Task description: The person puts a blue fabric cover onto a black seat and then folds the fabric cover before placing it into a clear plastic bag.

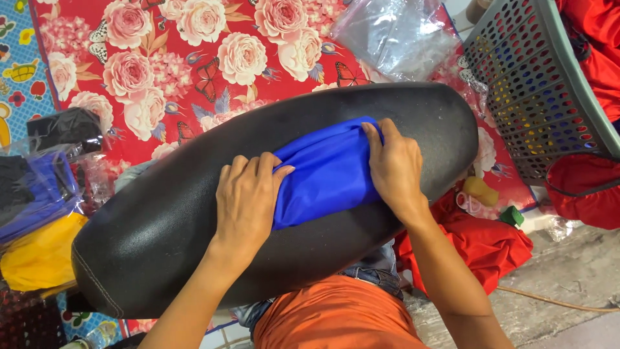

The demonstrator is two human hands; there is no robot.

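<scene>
A folded blue cloth (326,171) lies on top of a long black padded seat (161,226) that rests across the person's lap. The left hand (247,201) lies flat with its fingers spread over the cloth's near-left edge, pressing it down rather than closing on it. The right hand (395,167) has its fingers curled over the far-right end, pinching the fold there.

The cloth looks thin, light and rather slick, so it would likely slide on the smooth seat cover; folded edges and corners seem the best places to hold it.

A red rose-patterned mat (194,58) spreads beyond, a grey perforated basket (536,97) stands at right, and bagged cloths (39,194) lie at left.
</scene>
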